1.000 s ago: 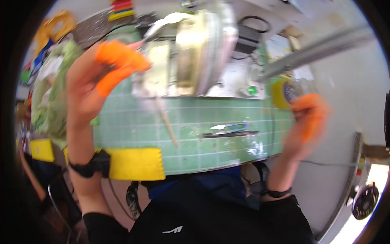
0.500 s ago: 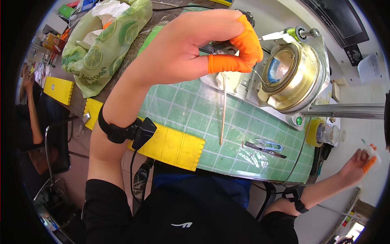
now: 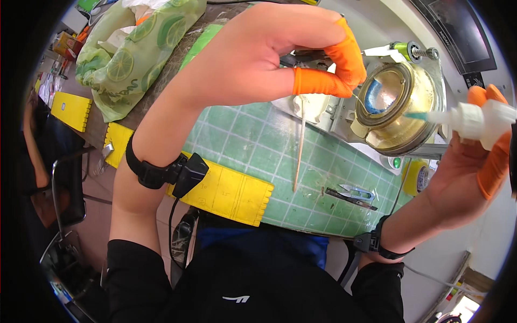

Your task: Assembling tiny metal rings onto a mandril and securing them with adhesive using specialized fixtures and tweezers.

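"Where is the white squeeze bottle (image 3: pixel 479 121)?"

"At the right edge of the view, in the right hand (image 3: pixel 455 175), which grips it by the side. Its thin green tip (image 3: pixel 417 116) points left and overlaps the brass bowl (image 3: pixel 428 94) from here; I can't tell whether they touch."

"And the left hand (image 3: pixel 264 54)?"

"Bent over, thumb and forefinger pinched together in orange finger covers (image 3: pixel 318 82). A thin strand (image 3: pixel 358 99) shows at the tips, just beside the bowl's rim, but I can't tell whether it's gripped."

"What's inside the bowl?"

"A blue patch (image 3: pixel 374 97) on the side nearer that hand."

"What lies on the green gridded surface (image 3: pixel 328 164)?"

"A slim wooden stick (image 3: pixel 299 156), running toward the near edge, and small blue-handled snips (image 3: pixel 356 192) to its right, beside a dark slender tool (image 3: pixel 350 199). Along the near edge there's a yellow strip (image 3: pixel 231 194) with a toothed end."

"Anything further left?"

"A pale green bag (image 3: pixel 121 67) with a citrus print."
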Action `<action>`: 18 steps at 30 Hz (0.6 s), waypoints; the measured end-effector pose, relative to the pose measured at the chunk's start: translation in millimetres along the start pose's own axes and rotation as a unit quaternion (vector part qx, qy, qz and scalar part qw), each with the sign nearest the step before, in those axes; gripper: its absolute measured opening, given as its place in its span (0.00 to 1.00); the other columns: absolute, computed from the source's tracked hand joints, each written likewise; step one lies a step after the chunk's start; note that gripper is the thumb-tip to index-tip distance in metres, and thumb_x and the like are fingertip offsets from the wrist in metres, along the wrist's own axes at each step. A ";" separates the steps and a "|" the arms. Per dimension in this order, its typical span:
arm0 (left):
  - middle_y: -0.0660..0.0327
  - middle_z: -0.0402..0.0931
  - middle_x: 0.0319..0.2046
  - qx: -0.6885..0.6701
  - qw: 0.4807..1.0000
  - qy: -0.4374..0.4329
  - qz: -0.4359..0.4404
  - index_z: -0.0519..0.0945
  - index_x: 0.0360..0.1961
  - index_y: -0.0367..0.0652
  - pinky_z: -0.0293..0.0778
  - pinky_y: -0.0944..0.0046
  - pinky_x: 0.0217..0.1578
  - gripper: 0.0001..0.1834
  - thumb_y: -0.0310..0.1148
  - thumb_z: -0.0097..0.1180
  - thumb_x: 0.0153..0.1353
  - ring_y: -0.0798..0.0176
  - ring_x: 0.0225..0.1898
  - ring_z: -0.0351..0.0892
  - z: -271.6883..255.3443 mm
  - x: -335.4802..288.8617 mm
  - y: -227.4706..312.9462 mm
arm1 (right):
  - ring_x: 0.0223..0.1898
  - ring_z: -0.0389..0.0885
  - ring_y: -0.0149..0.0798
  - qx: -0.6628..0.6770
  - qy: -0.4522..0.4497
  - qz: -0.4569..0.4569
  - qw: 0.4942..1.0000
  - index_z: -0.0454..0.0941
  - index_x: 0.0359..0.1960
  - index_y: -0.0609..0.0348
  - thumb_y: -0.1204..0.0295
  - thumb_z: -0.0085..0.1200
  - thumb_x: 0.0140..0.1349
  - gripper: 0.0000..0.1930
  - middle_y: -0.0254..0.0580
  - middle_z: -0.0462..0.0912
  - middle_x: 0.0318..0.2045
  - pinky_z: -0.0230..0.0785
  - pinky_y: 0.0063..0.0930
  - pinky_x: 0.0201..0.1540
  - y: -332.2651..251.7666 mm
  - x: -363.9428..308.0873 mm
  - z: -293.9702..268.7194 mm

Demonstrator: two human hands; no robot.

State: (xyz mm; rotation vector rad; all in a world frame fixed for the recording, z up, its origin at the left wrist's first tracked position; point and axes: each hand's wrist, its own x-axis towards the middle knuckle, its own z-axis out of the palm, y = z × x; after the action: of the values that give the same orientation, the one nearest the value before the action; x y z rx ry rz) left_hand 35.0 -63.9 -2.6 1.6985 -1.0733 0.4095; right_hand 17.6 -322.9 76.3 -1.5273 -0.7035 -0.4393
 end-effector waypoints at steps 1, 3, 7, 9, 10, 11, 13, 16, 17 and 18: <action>0.57 0.81 0.35 -0.027 0.999 0.024 0.038 0.82 0.35 0.37 0.78 0.61 0.42 0.08 0.23 0.70 0.57 0.59 0.37 0.82 0.7 0.9 -5.7 | 0.43 0.86 0.48 -0.033 0.028 -0.044 0.998 0.71 0.60 0.74 0.63 0.51 0.75 0.24 0.68 0.79 0.54 0.71 0.21 0.33 7.7 -5.0 -10.6; 0.59 0.81 0.33 -0.052 0.995 0.050 0.072 0.83 0.36 0.38 0.75 0.65 0.34 0.06 0.27 0.69 0.61 0.62 0.33 0.80 -0.3 -1.3 -10.7 | 0.44 0.88 0.50 0.021 0.036 -0.027 0.999 0.72 0.60 0.74 0.62 0.53 0.74 0.24 0.69 0.81 0.53 0.71 0.20 0.28 19.5 -8.5 -18.0; 0.59 0.82 0.35 -0.073 0.994 0.042 0.066 0.84 0.37 0.39 0.75 0.65 0.34 0.06 0.25 0.70 0.60 0.63 0.34 0.81 -1.1 -2.8 -11.1 | 0.39 0.88 0.46 -0.061 0.007 -0.056 0.997 0.72 0.59 0.74 0.63 0.56 0.73 0.24 0.68 0.82 0.52 0.75 0.23 0.26 29.7 -9.1 -6.4; 0.59 0.82 0.35 -0.053 0.995 0.043 0.077 0.84 0.37 0.39 0.75 0.65 0.34 0.06 0.26 0.70 0.60 0.63 0.34 0.81 1.0 -1.3 -11.9 | 0.38 0.88 0.45 -0.055 -0.008 -0.060 0.997 0.72 0.59 0.73 0.64 0.56 0.73 0.23 0.67 0.82 0.52 0.75 0.23 0.26 28.3 -6.9 -2.2; 0.59 0.82 0.35 -0.068 0.995 0.042 0.067 0.84 0.37 0.39 0.75 0.65 0.34 0.06 0.26 0.69 0.60 0.63 0.33 0.81 2.6 -1.3 -13.2 | 0.36 0.87 0.45 -0.049 -0.007 -0.068 0.997 0.72 0.58 0.73 0.63 0.56 0.73 0.23 0.67 0.82 0.51 0.75 0.23 0.25 27.6 -6.6 1.0; 0.59 0.82 0.35 -0.084 0.994 0.041 0.058 0.84 0.37 0.38 0.75 0.65 0.34 0.06 0.26 0.69 0.61 0.62 0.33 0.81 3.8 -1.1 -14.0 | 0.35 0.87 0.44 -0.042 -0.005 -0.075 0.996 0.73 0.58 0.74 0.63 0.56 0.73 0.23 0.66 0.83 0.51 0.74 0.23 0.25 27.4 -6.6 2.4; 0.60 0.82 0.35 -0.089 0.993 0.047 0.064 0.84 0.37 0.38 0.75 0.65 0.34 0.06 0.26 0.69 0.61 0.62 0.33 0.81 4.0 -2.2 -13.3 | 0.35 0.87 0.45 -0.061 -0.007 -0.076 0.995 0.72 0.58 0.74 0.63 0.57 0.73 0.24 0.65 0.83 0.50 0.76 0.23 0.26 29.4 -8.7 -3.3; 0.60 0.82 0.34 -0.094 0.992 0.052 0.072 0.83 0.36 0.39 0.75 0.65 0.34 0.06 0.26 0.69 0.61 0.62 0.33 0.81 3.7 -2.8 -13.9 | 0.37 0.88 0.45 -0.106 0.016 -0.074 0.991 0.72 0.58 0.75 0.64 0.57 0.72 0.24 0.62 0.83 0.49 0.79 0.24 0.28 30.0 -11.8 0.6; 0.60 0.82 0.34 -0.093 0.992 0.051 0.073 0.83 0.36 0.39 0.75 0.65 0.34 0.06 0.26 0.69 0.61 0.62 0.33 0.81 3.7 -2.8 -14.4 | 0.37 0.88 0.46 -0.131 0.041 -0.070 0.988 0.72 0.58 0.75 0.64 0.58 0.72 0.24 0.61 0.84 0.48 0.80 0.25 0.29 29.9 -12.7 2.7; 0.60 0.82 0.34 -0.093 0.992 0.051 0.072 0.83 0.36 0.39 0.75 0.65 0.34 0.06 0.26 0.69 0.61 0.62 0.33 0.81 3.4 -3.0 -15.0 | 0.37 0.88 0.46 -0.130 0.040 -0.069 0.988 0.72 0.58 0.75 0.64 0.58 0.72 0.24 0.61 0.84 0.48 0.80 0.25 0.29 30.2 -12.0 1.3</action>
State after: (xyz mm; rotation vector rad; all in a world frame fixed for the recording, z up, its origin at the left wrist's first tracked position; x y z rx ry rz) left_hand 44.7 -64.6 -14.8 1.4267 -1.1264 0.4697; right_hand 28.7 -322.9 45.6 -1.7002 -0.7123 -0.7167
